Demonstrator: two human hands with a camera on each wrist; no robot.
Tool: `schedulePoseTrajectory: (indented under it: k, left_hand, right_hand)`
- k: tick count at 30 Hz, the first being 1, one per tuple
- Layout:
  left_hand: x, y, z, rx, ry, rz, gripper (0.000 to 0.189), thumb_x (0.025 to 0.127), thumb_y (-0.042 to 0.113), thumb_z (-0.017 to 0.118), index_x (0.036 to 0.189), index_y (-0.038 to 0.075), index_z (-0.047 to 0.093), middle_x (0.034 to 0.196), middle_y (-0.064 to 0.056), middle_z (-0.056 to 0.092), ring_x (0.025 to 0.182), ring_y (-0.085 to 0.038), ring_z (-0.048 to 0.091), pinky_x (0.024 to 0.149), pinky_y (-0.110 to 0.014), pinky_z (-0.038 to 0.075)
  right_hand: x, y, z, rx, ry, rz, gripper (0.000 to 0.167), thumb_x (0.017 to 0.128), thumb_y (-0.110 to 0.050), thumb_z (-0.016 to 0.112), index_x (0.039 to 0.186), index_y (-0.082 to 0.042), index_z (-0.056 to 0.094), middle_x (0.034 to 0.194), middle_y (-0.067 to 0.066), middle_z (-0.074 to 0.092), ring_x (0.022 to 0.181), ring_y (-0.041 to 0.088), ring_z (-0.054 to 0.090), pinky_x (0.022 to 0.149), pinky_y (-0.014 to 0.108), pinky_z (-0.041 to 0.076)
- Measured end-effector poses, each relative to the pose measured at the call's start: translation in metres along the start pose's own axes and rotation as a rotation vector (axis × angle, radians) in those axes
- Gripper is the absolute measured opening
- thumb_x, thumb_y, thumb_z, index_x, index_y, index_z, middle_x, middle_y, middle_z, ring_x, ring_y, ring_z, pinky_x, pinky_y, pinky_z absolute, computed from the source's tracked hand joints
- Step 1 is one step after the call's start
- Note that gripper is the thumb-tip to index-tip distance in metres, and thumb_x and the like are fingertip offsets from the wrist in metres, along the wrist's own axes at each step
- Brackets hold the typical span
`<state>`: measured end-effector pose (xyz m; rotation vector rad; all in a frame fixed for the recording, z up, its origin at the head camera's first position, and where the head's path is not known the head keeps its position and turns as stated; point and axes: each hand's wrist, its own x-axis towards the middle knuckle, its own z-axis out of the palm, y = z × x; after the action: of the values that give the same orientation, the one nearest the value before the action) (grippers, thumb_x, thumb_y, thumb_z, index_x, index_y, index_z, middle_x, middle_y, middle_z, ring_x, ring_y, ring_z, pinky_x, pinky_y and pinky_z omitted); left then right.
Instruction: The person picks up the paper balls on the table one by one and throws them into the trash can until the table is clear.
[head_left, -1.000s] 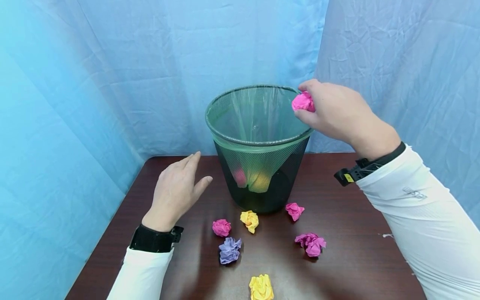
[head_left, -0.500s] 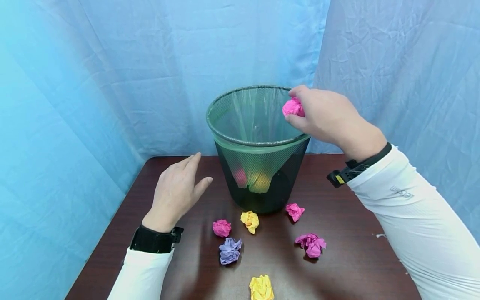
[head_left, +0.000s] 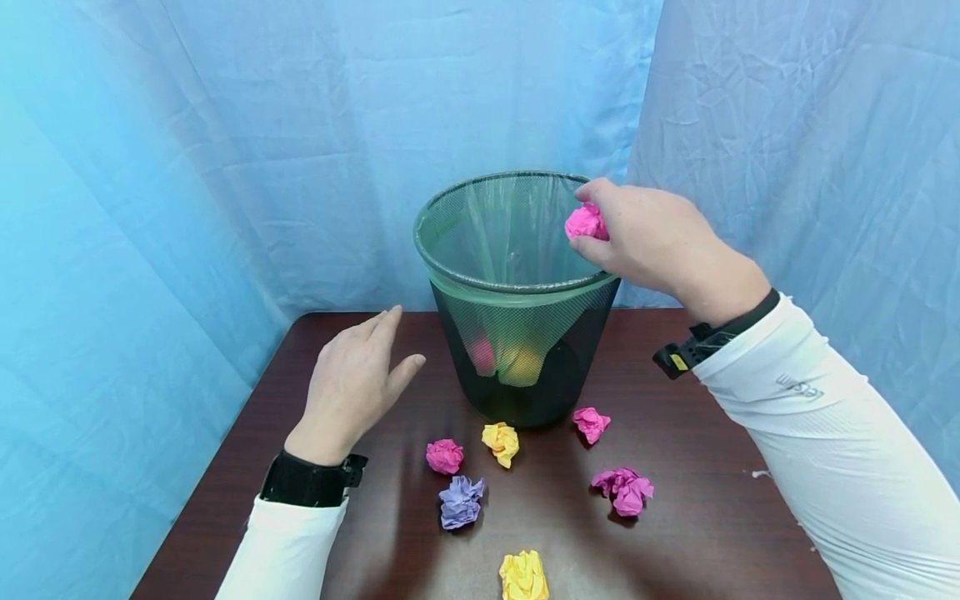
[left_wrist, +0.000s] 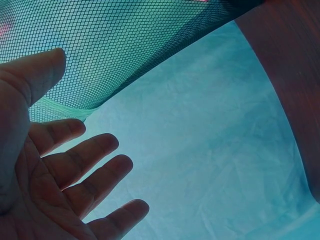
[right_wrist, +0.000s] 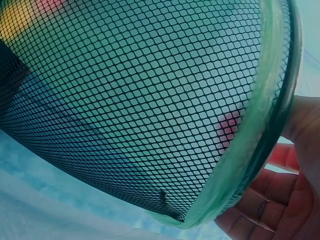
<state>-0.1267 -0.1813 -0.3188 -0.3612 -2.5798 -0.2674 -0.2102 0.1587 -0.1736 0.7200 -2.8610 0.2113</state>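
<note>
- The right grip [head_left: 652,237] is grasping a bright pink paper ball [head_left: 585,223], pinching it between thumb and fingers
- That ball is hanging at the right part of the opening of a mesh basket [head_left: 517,288], and in the right wrist view it is showing pink through the mesh near the rim
- A green liner [head_left: 491,229] is lining the basket and folding over its rim, while a pink lump [head_left: 482,357] and a yellow lump [head_left: 521,365] are resting low inside
- The left grip [head_left: 347,379] is hovering released left of the basket, its fingers extending and its thumb standing apart
- Close before the basket, a yellow ball [head_left: 501,443] is lying between a magenta ball [head_left: 445,457] and a pink ball [head_left: 591,424]
- Nearer the person, a purple ball [head_left: 461,502], a dark magenta ball [head_left: 623,492] and a second yellow ball [head_left: 524,575] are resting on the brown surface [head_left: 705,433]
- Blue curtains [head_left: 225,150] are hanging behind
</note>
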Motion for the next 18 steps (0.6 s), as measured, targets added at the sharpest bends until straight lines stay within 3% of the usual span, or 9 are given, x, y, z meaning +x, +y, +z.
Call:
schedulePoseTrajectory:
  k: [10, 15, 18]
  left_hand:
    - [0.0002, 0.0001, -0.0008, 0.003, -0.002, 0.001, 0.073, 0.091, 0.037, 0.082, 0.148, -0.001, 0.055, 0.14, -0.021, 0.065, 0.124, -0.038, 0.066, 0.101, -0.055, 0.056]
    - [0.0003, -0.0004, -0.0005, 0.0, -0.009, -0.002, 0.073, 0.091, 0.036, 0.082, 0.148, -0.002, 0.055, 0.141, -0.021, 0.065, 0.125, -0.038, 0.066, 0.101, -0.055, 0.055]
    - [0.0004, -0.0005, -0.0004, -0.002, -0.012, -0.005, 0.073, 0.091, 0.036, 0.081, 0.148, -0.001, 0.055, 0.141, -0.021, 0.065, 0.125, -0.038, 0.066, 0.101, -0.055, 0.055]
  right_hand:
    - [0.0004, 0.0003, 0.0013, 0.005, -0.012, 0.004, 0.064, 0.103, -0.04, 0.058, 0.156, -0.007, 0.041, 0.111, 0.015, 0.071, 0.091, 0.028, 0.065, 0.074, 0.047, 0.055]
    - [0.0012, 0.0, 0.0005, 0.005, -0.051, 0.021, 0.067, 0.104, -0.041, 0.06, 0.158, -0.008, 0.038, 0.135, 0.019, 0.066, 0.097, 0.032, 0.069, 0.08, 0.052, 0.056]
    - [0.0021, 0.0007, -0.0004, 0.007, -0.071, 0.027, 0.07, 0.104, -0.041, 0.061, 0.16, -0.008, 0.035, 0.148, 0.021, 0.058, 0.108, 0.036, 0.069, 0.087, 0.057, 0.056]
